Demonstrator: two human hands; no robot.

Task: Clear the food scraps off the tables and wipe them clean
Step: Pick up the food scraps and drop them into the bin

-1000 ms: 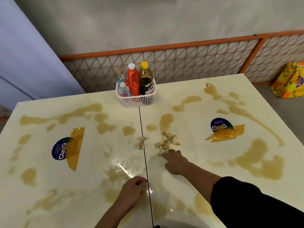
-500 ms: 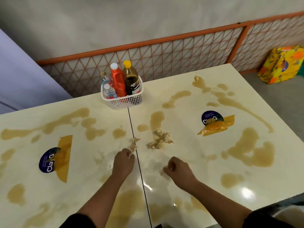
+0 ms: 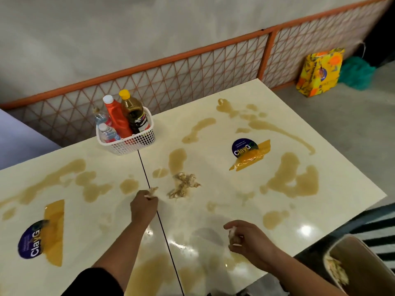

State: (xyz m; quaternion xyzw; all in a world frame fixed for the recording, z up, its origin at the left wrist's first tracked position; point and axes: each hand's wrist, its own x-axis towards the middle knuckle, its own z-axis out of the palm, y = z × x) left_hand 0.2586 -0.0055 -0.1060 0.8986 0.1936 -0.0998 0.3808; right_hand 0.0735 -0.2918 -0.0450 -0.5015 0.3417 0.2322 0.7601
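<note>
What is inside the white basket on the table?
A red bottle, a dark bottle with a yellow cap and two small clear bottles. The white basket partly hides their bases.

The glossy, smooth cream table (image 3: 213,133) reflects lights, the white basket (image 3: 132,144) is plastic mesh, and the pale food scraps (image 3: 183,185) look rough.
</note>
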